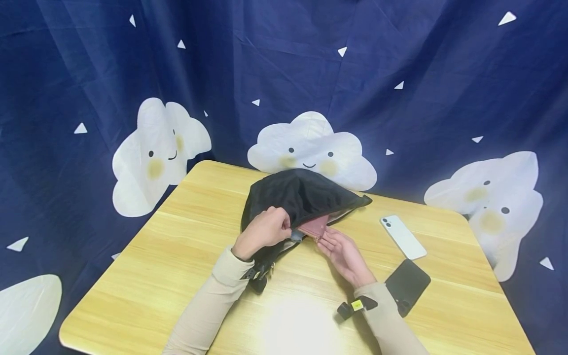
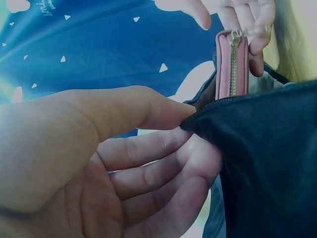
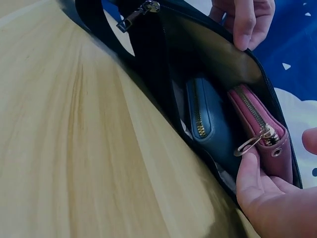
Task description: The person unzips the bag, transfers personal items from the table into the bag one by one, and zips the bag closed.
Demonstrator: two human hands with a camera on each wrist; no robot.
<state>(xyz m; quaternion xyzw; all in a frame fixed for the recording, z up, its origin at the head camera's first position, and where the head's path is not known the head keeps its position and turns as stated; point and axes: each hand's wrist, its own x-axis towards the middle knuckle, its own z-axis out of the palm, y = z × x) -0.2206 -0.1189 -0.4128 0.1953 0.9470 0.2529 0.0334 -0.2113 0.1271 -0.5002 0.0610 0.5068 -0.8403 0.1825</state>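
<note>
A black zippered bag (image 1: 297, 190) lies on the table with its mouth held apart. My left hand (image 1: 266, 228) pinches the bag's zippered edge between thumb and fingers, as the left wrist view shows. Partly inside the mouth is a pink zip wallet (image 3: 262, 131) with a gold zipper pull. My right hand (image 1: 345, 254) touches this wallet's near end with extended fingers, while its thumb stands apart from it. Beside the pink wallet, deeper in the bag, a dark blue zip wallet (image 3: 213, 116) shows its gold zipper. The rest of the bag's inside is hidden.
A white phone (image 1: 404, 237) lies on the wooden table (image 1: 168, 256) to the right of the bag. Nearer me is a black phone (image 1: 408, 286), partly behind my right sleeve. A blue curtain (image 1: 284, 59) with clouds hangs behind the table's far edge.
</note>
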